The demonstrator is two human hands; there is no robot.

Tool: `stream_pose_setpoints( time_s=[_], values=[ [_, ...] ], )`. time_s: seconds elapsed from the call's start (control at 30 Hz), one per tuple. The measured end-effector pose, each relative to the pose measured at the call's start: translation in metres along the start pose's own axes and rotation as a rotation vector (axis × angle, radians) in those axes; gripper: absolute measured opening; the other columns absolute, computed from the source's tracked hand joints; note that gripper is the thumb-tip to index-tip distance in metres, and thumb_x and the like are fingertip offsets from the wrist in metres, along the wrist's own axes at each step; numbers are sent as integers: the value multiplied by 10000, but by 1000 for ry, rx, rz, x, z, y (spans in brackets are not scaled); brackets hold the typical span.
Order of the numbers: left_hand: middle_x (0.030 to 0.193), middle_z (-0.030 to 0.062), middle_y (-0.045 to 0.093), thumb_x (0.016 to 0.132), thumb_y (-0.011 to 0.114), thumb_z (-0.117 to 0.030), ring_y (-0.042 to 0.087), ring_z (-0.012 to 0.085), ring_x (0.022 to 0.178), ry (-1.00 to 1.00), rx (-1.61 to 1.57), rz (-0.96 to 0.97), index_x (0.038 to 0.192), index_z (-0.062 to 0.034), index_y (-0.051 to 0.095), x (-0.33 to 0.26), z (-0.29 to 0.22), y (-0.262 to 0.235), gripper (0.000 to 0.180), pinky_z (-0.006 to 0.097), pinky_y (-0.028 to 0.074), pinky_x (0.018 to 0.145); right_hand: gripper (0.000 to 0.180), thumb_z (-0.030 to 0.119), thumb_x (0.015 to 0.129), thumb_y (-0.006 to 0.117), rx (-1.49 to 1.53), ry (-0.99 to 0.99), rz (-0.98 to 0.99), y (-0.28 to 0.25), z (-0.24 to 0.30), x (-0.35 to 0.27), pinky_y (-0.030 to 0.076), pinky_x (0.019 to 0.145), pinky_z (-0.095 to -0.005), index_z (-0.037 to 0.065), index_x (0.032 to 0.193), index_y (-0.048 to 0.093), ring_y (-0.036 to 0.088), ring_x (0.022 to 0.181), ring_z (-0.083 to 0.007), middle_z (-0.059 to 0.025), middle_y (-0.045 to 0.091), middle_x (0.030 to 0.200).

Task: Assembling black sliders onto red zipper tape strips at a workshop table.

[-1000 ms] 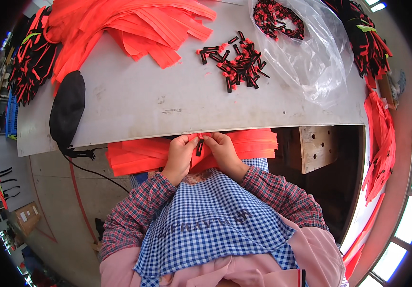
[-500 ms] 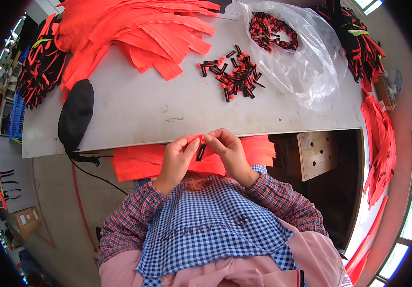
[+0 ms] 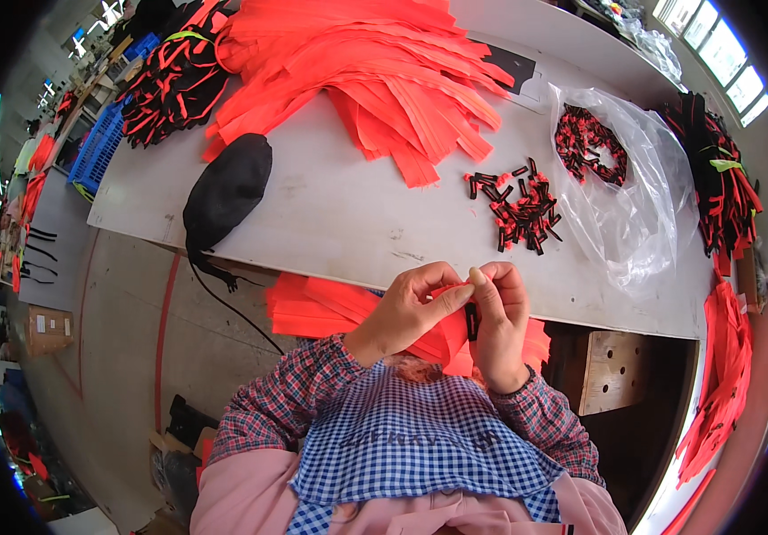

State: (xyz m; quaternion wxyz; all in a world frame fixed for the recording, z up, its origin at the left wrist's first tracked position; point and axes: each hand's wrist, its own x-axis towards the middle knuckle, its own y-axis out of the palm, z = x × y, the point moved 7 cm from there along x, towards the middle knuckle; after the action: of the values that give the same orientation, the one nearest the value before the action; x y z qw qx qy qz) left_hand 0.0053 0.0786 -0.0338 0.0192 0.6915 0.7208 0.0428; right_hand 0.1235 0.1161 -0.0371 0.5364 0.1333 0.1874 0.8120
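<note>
At the table's (image 3: 339, 236) near edge, the left hand (image 3: 415, 308) and right hand (image 3: 502, 323) pinch the end of an orange fabric strip (image 3: 455, 346), thumbs and fingertips closed on it; a black pull tab (image 3: 471, 322) hangs between them. More orange strips (image 3: 313, 308) lie across the lap. Loose black tabs (image 3: 527, 212) lie toward the surface's right edge, beside a clear plastic bag (image 3: 647, 236); a black pouch (image 3: 228, 192) rests near the left edge.

Long flat orange-red cloth strips (image 3: 317, 308): matt, smooth. Clear crumpled plastic bag (image 3: 629, 239): thin, glossy. Pale grey flat tabletop (image 3: 330, 218): smooth, scuffed. Black rounded cloth pouch (image 3: 228, 192): matt. Pale holed wooden board (image 3: 607, 392): matt. Blue-white checked cloth apron (image 3: 424, 419): matt.
</note>
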Motion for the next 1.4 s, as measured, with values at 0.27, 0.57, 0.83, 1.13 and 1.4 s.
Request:
stream_pose_setpoints(
  time_s=[0.27, 0.57, 0.83, 1.13, 1.4],
  values=[
    [877, 33, 653, 977, 642, -131, 599, 70, 793, 314, 84, -163, 1066, 5, 694, -7, -69, -25, 170, 212, 487, 678, 72, 110, 992, 624, -112, -103, 164, 33, 48, 24, 432, 578, -167, 60, 982, 573, 517, 681, -14, 44, 588, 833],
    [871, 34, 604, 942, 663, -59, 581, 98, 768, 481, 96, -315, 965, 0, 675, -9, -75, -24, 64, 241, 477, 656, 106, 130, 977, 642, -84, -11, 257, 44, 44, 18, 483, 616, -198, 43, 954, 586, 561, 695, -39, 17, 618, 843],
    [891, 40, 590, 978, 606, -49, 549, 87, 801, 493, -17, -234, 922, 7, 630, -13, -85, -12, 82, 231, 451, 712, 106, 104, 963, 662, -179, -17, 463, 49, 55, 13, 432, 755, -198, 59, 923, 574, 505, 823, -28, 48, 578, 884],
    [907, 29, 635, 959, 650, -69, 583, 80, 827, 381, 45, -155, 988, 4, 675, -6, -89, -12, 82, 233, 467, 729, 81, 83, 935, 688, -51, -140, 181, 27, 66, 15, 425, 694, -198, 50, 895, 625, 532, 744, -42, 28, 632, 852],
    [773, -36, 619, 913, 748, -280, 513, 16, 706, -13, -75, 33, 904, -21, 684, 4, -53, -14, 267, 192, 411, 605, 132, 129, 974, 652, -166, -108, 112, 35, 54, 8, 416, 678, -189, 75, 903, 554, 493, 737, -29, 58, 551, 808]
  ],
)
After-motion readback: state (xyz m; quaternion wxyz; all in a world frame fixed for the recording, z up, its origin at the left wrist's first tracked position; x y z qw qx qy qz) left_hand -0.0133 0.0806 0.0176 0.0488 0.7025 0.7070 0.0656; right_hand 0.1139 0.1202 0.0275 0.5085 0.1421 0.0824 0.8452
